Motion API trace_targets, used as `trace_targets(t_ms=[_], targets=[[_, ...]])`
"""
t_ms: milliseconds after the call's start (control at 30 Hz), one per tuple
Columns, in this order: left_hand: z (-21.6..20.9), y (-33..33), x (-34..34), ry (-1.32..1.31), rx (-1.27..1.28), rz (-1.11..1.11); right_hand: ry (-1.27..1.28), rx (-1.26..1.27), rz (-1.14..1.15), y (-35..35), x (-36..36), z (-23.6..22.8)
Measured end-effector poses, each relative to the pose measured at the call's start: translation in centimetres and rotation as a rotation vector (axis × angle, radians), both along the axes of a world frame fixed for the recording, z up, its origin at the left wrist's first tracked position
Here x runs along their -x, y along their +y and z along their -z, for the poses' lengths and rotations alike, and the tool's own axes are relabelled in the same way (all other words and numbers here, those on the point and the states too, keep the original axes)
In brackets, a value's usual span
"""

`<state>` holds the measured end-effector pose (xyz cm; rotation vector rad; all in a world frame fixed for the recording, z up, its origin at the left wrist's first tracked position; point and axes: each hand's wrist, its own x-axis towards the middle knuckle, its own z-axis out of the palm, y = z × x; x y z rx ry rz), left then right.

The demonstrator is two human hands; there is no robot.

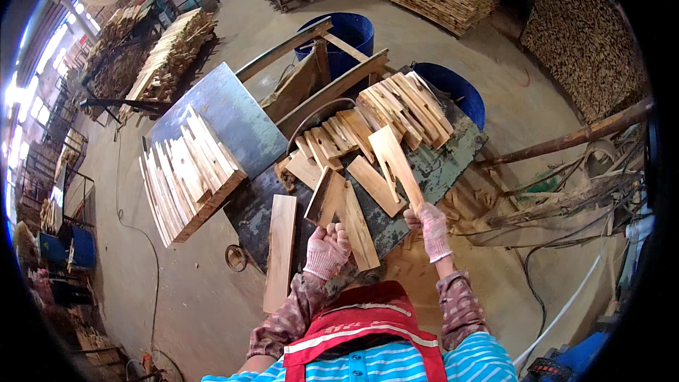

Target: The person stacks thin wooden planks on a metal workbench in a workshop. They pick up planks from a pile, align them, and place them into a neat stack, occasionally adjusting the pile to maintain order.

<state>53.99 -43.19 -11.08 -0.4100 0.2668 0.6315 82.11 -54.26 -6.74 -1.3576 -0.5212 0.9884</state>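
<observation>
My right hand [430, 230], in a pale work glove, is closed round the near end of a long wooden board [398, 163]. That board slants up and away over the dark worktable [247, 223], with a split or second narrow strip along its left edge. My left hand [328, 250], gloved too, has its fingers curled at the near end of a short board [326, 194] with a dark edge. Beside that hand lie a tapering plank [358, 230] on its right and a long flat plank [281, 247] on its left. Another loose board [376, 185] rests between my hands.
A row of stacked boards [407, 110] fills the table's far side. More boards [191, 180] stand on a grey metal sheet [219, 113] at left. Blue tubs [351, 32] and a wooden frame lie beyond. At right are a pole [573, 133] and loose cables [537, 276].
</observation>
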Motion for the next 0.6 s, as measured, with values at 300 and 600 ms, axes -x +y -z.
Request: trace_targets(t_ms=[300,600], targets=[[-0.1,-1.6,1.5,0.163,0.032,0.216,-1.072,0.055,-0.057,0.3,4.2,-1.6],[-6.6,0.3,0.8,1.255,-0.813,-0.152,-1.13,0.419,0.041,12.0,-1.6,-1.8]])
